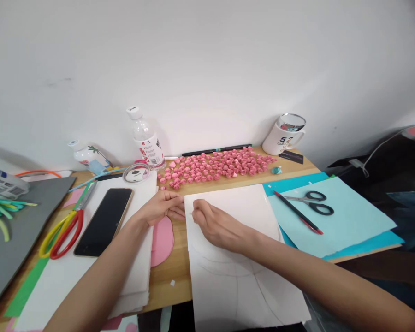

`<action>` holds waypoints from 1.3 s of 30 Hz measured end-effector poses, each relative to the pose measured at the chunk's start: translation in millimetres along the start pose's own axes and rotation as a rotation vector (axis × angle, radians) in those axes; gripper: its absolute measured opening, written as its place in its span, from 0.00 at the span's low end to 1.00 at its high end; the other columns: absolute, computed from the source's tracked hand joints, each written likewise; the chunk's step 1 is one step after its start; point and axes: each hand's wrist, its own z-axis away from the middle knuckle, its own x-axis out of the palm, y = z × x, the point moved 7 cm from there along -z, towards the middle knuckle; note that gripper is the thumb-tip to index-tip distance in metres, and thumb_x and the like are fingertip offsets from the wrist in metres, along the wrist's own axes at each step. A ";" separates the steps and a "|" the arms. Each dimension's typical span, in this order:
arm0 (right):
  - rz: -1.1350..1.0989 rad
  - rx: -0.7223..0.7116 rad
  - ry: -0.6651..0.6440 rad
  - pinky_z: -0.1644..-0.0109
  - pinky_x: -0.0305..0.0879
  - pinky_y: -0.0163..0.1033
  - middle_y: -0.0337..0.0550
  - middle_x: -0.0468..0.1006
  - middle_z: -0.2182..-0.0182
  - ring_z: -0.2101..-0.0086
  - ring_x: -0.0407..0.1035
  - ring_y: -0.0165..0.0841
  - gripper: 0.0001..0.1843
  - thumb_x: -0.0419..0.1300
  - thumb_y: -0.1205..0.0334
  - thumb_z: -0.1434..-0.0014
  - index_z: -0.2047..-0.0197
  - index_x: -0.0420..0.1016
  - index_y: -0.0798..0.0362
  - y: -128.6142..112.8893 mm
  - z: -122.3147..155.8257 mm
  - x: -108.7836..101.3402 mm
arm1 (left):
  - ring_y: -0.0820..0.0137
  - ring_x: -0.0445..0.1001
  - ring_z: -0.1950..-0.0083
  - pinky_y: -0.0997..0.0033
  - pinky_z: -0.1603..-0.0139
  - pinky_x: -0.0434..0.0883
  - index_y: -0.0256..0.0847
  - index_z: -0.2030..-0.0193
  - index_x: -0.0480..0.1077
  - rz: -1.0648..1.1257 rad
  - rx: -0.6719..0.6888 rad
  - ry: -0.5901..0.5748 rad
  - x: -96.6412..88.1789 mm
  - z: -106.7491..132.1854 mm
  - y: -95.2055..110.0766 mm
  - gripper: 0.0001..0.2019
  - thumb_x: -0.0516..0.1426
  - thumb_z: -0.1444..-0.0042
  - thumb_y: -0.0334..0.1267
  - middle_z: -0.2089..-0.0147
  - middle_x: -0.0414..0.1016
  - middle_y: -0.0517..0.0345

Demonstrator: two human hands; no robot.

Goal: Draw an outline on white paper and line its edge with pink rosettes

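Note:
A large white sheet of paper [242, 295] with faint curved pencil lines lies before me, its lower part reaching past the table's front edge. At its upper left edge is my left hand [164, 206], closed, with fingertips meeting the paper and partly hidden at its edge. My right hand [216, 225] rests on the upper part of the sheet, fingers curled together; whatever small thing they pinch is hidden. Beyond the sheet spreads a bed of small pink paper rolls [221, 166]. A pink paper piece [163, 242] lies left of the sheet.
To the left are a phone [105, 221] on white paper, red-and-yellow scissors [65, 228] and a grey board [20, 258]. A bottle [147, 143] and a mug [280, 138] stand near the wall. At right, black scissors [311, 200] and a pen [297, 212] lie on blue paper [352, 221].

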 end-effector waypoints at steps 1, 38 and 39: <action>-0.020 -0.006 0.040 0.68 0.65 0.39 0.53 0.68 0.64 0.69 0.65 0.35 0.14 0.40 0.79 0.40 0.65 0.63 0.59 -4.7 5.5 -2.1 | 0.67 0.78 0.69 0.69 0.65 0.75 0.32 0.68 0.73 -0.005 -0.009 0.010 -0.3 0.2 -0.5 0.20 0.65 0.55 0.50 0.70 0.79 0.49; -1.142 0.492 -0.214 0.73 0.56 0.29 0.34 0.67 0.79 0.78 0.59 0.25 0.10 0.50 0.61 0.36 0.65 0.69 0.54 -37.3 81.8 3.2 | 0.65 0.77 0.63 0.73 0.71 0.74 0.40 0.42 0.61 -0.103 -0.010 0.027 5.4 -7.5 -14.2 0.37 0.68 0.61 0.35 0.61 0.78 0.51; -1.146 0.446 -0.237 0.72 0.57 0.28 0.35 0.69 0.76 0.77 0.60 0.24 0.09 0.51 0.63 0.37 0.65 0.71 0.54 -38.9 77.7 2.2 | 0.65 0.77 0.63 0.73 0.71 0.74 0.41 0.42 0.62 -0.104 -0.011 0.026 5.8 -7.3 -14.0 0.36 0.68 0.61 0.35 0.61 0.78 0.51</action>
